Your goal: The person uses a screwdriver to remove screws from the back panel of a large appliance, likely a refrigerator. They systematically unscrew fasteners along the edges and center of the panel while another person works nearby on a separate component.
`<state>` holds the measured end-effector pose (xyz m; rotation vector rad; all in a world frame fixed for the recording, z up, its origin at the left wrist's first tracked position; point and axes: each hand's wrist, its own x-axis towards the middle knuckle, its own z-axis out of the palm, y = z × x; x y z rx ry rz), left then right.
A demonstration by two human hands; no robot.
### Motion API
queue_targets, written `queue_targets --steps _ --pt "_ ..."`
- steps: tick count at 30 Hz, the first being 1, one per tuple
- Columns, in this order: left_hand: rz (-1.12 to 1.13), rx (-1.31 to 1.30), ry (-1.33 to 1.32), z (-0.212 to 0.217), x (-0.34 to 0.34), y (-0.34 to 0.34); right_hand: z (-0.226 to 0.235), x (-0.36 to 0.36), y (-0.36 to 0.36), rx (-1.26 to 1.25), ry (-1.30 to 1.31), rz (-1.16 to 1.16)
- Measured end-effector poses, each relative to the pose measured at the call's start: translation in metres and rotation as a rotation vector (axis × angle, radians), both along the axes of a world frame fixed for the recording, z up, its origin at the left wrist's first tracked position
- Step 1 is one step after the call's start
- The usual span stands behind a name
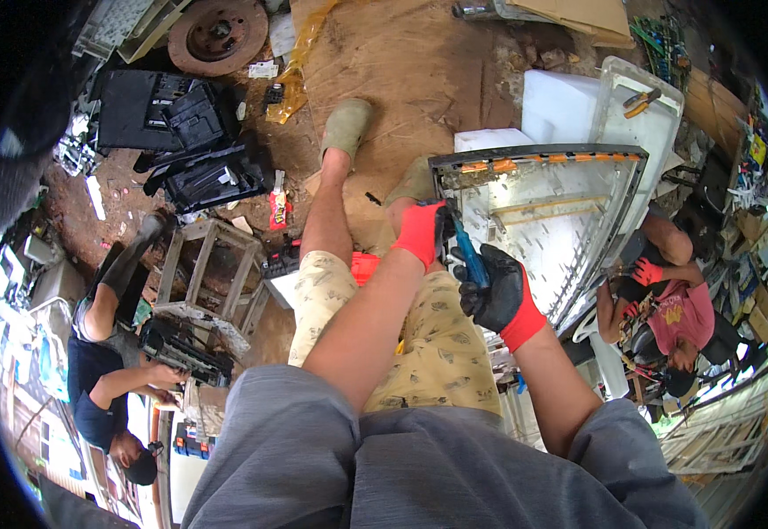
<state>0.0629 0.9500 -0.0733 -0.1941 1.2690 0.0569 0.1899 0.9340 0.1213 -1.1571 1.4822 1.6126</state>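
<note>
A large dark-framed panel [569,152], with a pale spotted face and orange strips along its far edge, leans in front of me at the right. My left hand [428,233], in a red and black glove, is closed at the panel's left edge; its fingertips are partly hidden. My right hand [500,291], gloved alike, is wrapped round a blue-handled tool [469,256], probably a screwdriver. The tool slants up toward my left hand, beside the panel's edge. Its tip cannot be made out.
White blocks [560,104] and a pale tray [617,88] holding orange-handled pliers [641,102] stand behind the panel. Black plastic parts [212,172] and a wooden stool frame [207,269] lie left. One person [106,388] works at left, another [679,317] sits at right.
</note>
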Motion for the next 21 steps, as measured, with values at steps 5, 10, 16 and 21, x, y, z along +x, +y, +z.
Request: queue_targets --steps 5,10,16,21 --pt "0.007 -0.054 -0.109 0.007 -0.001 0.010 0.001 -0.017 0.010 0.175 -0.438 1.167" --pt "-0.149 -0.051 -0.056 -0.002 -0.005 0.000 -0.004 -0.041 -0.004 0.125 -0.701 1.448" --pt "-0.082 -0.095 -0.046 0.016 0.009 0.019 -0.007 -0.016 -0.021 0.139 -0.193 0.414" --pt "-0.152 -0.063 -0.064 0.025 0.011 0.024 -0.003 -0.014 -0.013 0.117 -0.300 0.688"
